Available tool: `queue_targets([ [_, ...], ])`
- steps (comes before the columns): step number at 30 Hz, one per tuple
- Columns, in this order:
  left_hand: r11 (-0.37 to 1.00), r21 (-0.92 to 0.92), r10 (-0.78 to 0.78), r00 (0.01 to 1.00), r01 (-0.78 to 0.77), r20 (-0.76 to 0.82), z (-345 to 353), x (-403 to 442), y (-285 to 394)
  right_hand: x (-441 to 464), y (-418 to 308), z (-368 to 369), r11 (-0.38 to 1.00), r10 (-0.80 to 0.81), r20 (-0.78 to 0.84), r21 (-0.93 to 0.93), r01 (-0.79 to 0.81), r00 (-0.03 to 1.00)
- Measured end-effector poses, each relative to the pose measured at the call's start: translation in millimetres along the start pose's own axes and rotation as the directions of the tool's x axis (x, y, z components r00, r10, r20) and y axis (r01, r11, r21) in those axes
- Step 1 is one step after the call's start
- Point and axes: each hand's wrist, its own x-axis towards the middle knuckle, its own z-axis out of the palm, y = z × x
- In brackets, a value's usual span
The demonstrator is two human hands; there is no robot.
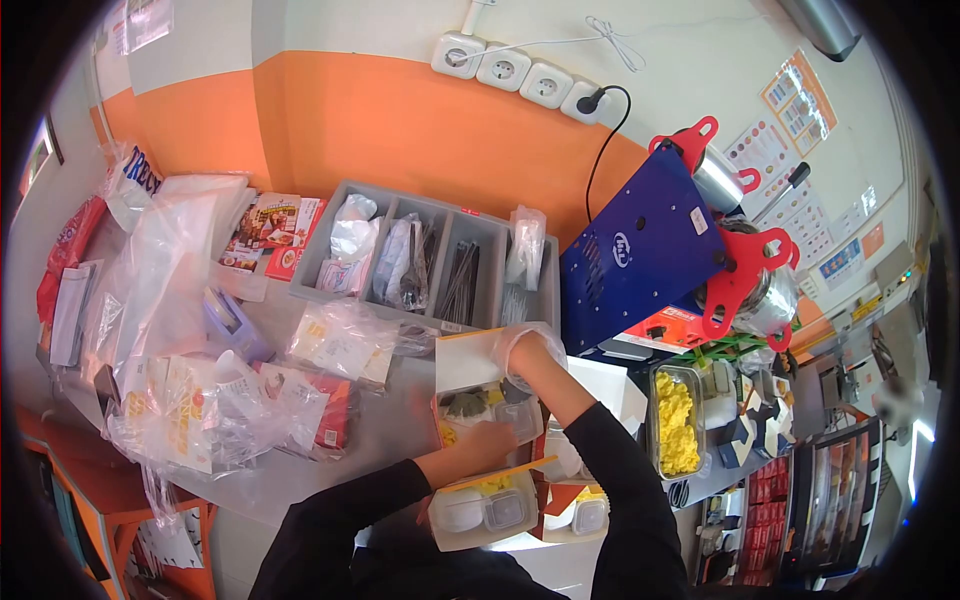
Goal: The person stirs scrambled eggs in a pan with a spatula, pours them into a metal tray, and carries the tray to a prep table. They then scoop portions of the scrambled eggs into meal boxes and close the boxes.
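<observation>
My left hand (pixel 488 443), closed with its fingers curled under, is over the front part of an open food box (pixel 468 362). Whether it grips anything is hidden. Inside that box are yellow food (pixel 448 433), a greyish-green item (pixel 466 405) and a clear plastic tub (pixel 517 414). My right hand (pixel 528 358) is at the box's right rear edge with clear, crinkled plastic around it; its fingers do not show. Nearer me stands a second open box (pixel 462 540) with a white round cup (pixel 460 509) and a clear lidded tub (pixel 505 510).
More open boxes (pixel 610 385) stand to the right. Beyond them is a clear container of yellow food (pixel 678 422). A blue sealing machine (pixel 640 255) and a grey divided bin (pixel 452 270) line the back. Plastic bags and packets (pixel 185 410) cover the left side.
</observation>
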Motion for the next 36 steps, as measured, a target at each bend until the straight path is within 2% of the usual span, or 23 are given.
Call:
queue_targets([
  [2, 0.999, -0.054, 0.009, 0.999, -0.006, 0.047, 0.4, 0.2, -3.0, -3.5, 0.5, 2.9, 0.992, 0.06, -0.035, 0.11, -0.056, 0.998],
  [4, 0.99, -0.132, 0.061, 0.994, -0.05, 0.087, -0.5, 0.1, -8.0, -17.2, -3.9, -6.8, 0.997, 0.049, -0.022, 0.066, -0.047, 0.999],
  [7, 0.974, -0.227, 0.037, 0.995, -0.014, 0.097, -0.9, -1.0, -9.1, -28.3, -6.9, -12.6, 0.999, 0.04, -0.014, 0.027, -0.04, 0.999],
  [10, 0.941, -0.325, 0.126, 0.989, -0.096, 0.072, 17.2, 4.5, -23.9, -21.1, -3.5, -1.6, 0.999, 0.035, -0.026, 0.024, -0.035, 0.999],
  [13, 0.92, -0.392, 0.106, 0.943, 0.027, 0.315, 19.1, 16.9, -31.8, -15.5, 2.7, 10.9, 0.999, 0.015, -0.049, 0.031, -0.013, 0.999],
  [15, 0.846, -0.533, 0.218, 0.93, -0.028, 0.296, 12.4, 17.4, -38.9, -20.5, 10.5, 16.7, 0.999, -0.008, -0.088, 0.043, 0.011, 0.996],
  [17, 0.799, -0.598, 0.213, 0.902, 0.06, 0.374, -26.2, 13.8, -29.7, -84.7, 30.1, 0.1, 0.999, -0.018, -0.169, 0.042, 0.026, 0.985],
  [19, 0.781, -0.609, 0.138, 0.913, 0.139, 0.385, -33.9, 8.7, -37.8, -168.4, 58.0, -19.2, 0.999, -0.024, -0.264, 0.037, 0.035, 0.964],
  [20, 0.779, -0.601, 0.094, 0.916, 0.176, 0.39, -53.3, 1.6, -33.4, -191.3, 84.3, 1.7, 0.984, -0.057, -0.47, 0.121, 0.128, 0.881],
  [21, 0.775, -0.593, 0.044, 0.918, 0.217, 0.393, -81.7, -6.5, -23.7, -217.6, 112.3, 28.2, 0.956, -0.066, -0.659, 0.174, 0.236, 0.75],
  [22, 0.785, -0.578, -0.012, 0.94, 0.221, 0.342, -107.9, -15.8, -9.2, -238.9, 141.4, 62.4, 0.909, -0.082, -0.821, 0.171, 0.381, 0.565],
  [23, 0.796, -0.561, -0.072, 0.956, 0.226, 0.283, -132.0, -25.6, 4.7, -268.4, 158.9, 81.4, 0.798, 0.147, -0.769, 0.465, 0.385, 0.623],
  [24, 0.784, -0.596, -0.105, 0.983, 0.175, 0.15, -144.3, -38.3, 16.6, -298.6, 175.5, 98.5, 0.594, 0.368, -0.671, 0.702, 0.393, 0.644],
  [25, 0.771, -0.624, -0.145, 0.989, 0.125, 0.02, -153.3, -53.8, 30.3, -321.2, 189.6, 110.6, 0.545, 0.458, -0.587, 0.779, 0.311, 0.668],
  [27, 0.786, -0.604, -0.202, 0.978, 0.129, -0.055, -183.2, -75.9, 75.5, -323.4, 222.9, 168.0, 0.247, 0.715, -0.276, 0.959, 0.138, 0.643],
  [30, 0.743, -0.665, -0.066, 0.997, 0.073, 0.035, -190.2, -97.1, 125.0, -284.6, 272.5, 282.6, 0.594, 0.659, -0.511, 0.804, 0.034, 0.552],
  [31, 0.743, -0.667, -0.001, 0.997, 0.054, 0.078, -183.5, -97.7, 142.5, -281.2, 274.9, 296.0, 0.61, 0.681, -0.507, 0.792, -0.028, 0.528],
  [33, 0.548, -0.831, 0.084, 0.982, 0.095, 0.167, -147.5, -85.1, 183.1, -267.6, 278.2, 325.0, 0.636, 0.715, -0.507, 0.758, -0.147, 0.481],
  [34, 0.52, -0.844, 0.118, 0.968, 0.131, 0.223, -125.2, -72.8, 204.6, -254.8, 282.0, 345.2, 0.67, 0.687, -0.597, 0.741, -0.044, 0.414],
  [36, 0.442, -0.859, 0.159, 0.92, 0.258, 0.358, -74.7, -40.6, 245.9, -255.4, 289.7, 364.9, 0.764, 0.585, -0.601, 0.633, -0.121, 0.544],
])
